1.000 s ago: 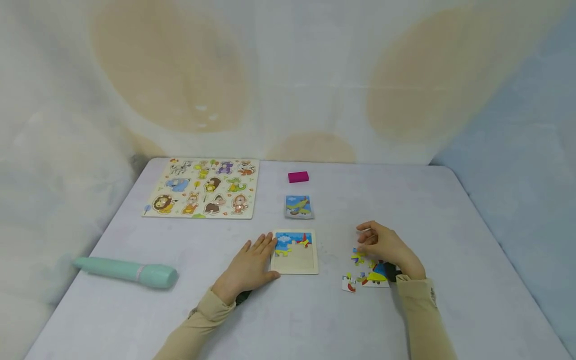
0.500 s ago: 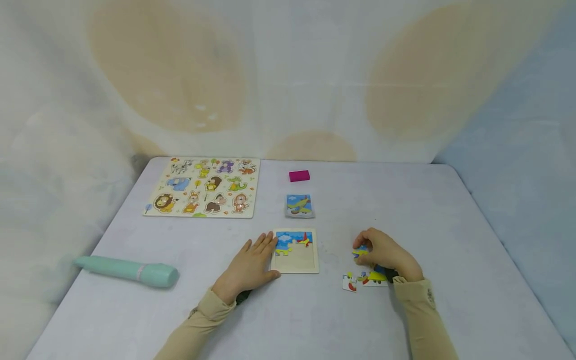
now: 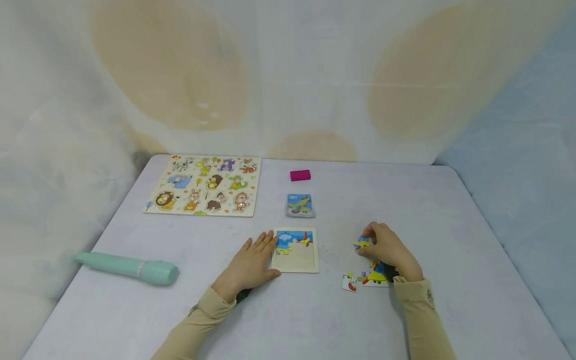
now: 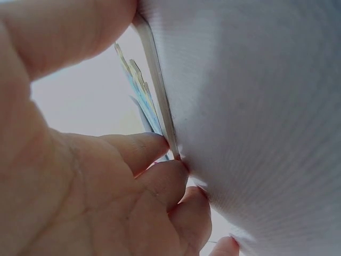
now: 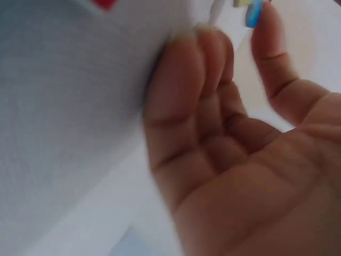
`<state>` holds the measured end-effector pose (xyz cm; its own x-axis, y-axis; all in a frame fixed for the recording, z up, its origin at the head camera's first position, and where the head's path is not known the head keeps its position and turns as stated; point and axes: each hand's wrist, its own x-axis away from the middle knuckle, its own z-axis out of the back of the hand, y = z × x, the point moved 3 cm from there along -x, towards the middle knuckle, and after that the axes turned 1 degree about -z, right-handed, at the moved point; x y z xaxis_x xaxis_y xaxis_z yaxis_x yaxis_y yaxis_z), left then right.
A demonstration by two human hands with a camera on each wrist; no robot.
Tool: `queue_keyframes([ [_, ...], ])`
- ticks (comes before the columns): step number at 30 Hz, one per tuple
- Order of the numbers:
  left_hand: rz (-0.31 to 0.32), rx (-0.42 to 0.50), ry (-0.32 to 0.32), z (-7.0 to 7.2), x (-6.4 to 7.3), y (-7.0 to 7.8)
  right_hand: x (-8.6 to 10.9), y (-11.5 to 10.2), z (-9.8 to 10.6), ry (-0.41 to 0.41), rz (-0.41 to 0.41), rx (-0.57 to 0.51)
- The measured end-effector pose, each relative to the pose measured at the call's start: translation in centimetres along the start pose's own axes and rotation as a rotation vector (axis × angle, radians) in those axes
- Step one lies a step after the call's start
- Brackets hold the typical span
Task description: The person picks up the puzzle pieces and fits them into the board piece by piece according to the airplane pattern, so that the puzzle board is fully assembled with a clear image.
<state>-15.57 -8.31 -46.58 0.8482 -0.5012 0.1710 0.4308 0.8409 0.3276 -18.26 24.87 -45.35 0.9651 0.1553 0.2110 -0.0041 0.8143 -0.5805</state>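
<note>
A small square wooden puzzle tray (image 3: 301, 261) has blue-and-yellow jigsaw pieces (image 3: 283, 242) fitted along its top and left side; bare wood shows elsewhere. My left hand (image 3: 249, 264) rests on the table with straight fingers, fingertips and thumb at the tray's left edge. In the left wrist view, fingers (image 4: 146, 149) touch the side of the tray (image 4: 154, 69). To the right, my right hand (image 3: 390, 251) pinches a blue-and-yellow jigsaw piece (image 3: 362, 242) between thumb and finger. Only a corner of that piece (image 5: 254, 13) shows in the right wrist view.
Loose jigsaw pieces (image 3: 349, 283) lie below my right hand, some partly hidden by it. Behind the tray are an airplane picture card (image 3: 300, 205) and a magenta block (image 3: 300, 175). An animal puzzle board (image 3: 202, 186) lies back left, a mint-green microphone-shaped object (image 3: 126, 267) at left.
My right hand has come down onto a jigsaw piece, pinched it, and shifted slightly up and away from the other loose pieces. My left hand has stayed beside the tray.
</note>
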Motion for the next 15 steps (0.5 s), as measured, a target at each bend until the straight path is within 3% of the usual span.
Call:
queue_keyframes([
  [9, -0.005, -0.002, 0.005, -0.1, -0.1, -0.2, -1.1, -1.9, -0.5, 0.021, 0.053, -0.107],
  [15, -0.010, 0.005, 0.006, -0.2, 0.0, -0.2, -2.8, -5.1, -2.6, -0.051, 0.109, -0.188],
])
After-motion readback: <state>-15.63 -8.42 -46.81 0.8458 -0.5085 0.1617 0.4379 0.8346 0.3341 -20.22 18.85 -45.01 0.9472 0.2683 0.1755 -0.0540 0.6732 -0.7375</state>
